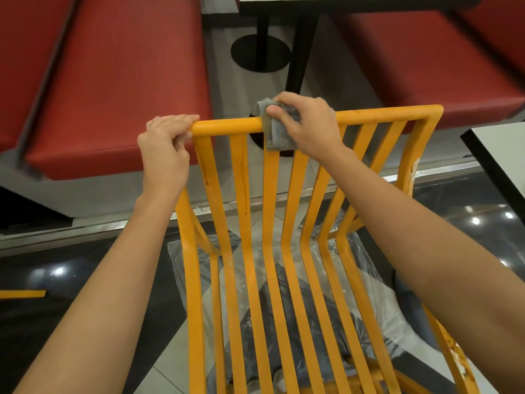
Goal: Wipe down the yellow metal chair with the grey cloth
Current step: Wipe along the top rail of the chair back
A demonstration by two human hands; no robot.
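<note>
The yellow metal chair [244,211] stands right in front of me, its slatted back and seat running from the top rail down to the bottom edge. My left hand [164,149] grips the top rail at its left corner, fingers curled over it. My right hand [306,123] holds the grey cloth [277,133], which is wrapped over the middle of the top rail, thumb pressing on the cloth. Dark drip streaks mark two left slats. White smears show on the right frame.
A clear plastic sheet [377,302] lies on the tiled floor under the chair. Red padded benches [119,81] flank a white table on a black pedestal base [261,52] beyond it. Another table corner [500,155] juts in at the right.
</note>
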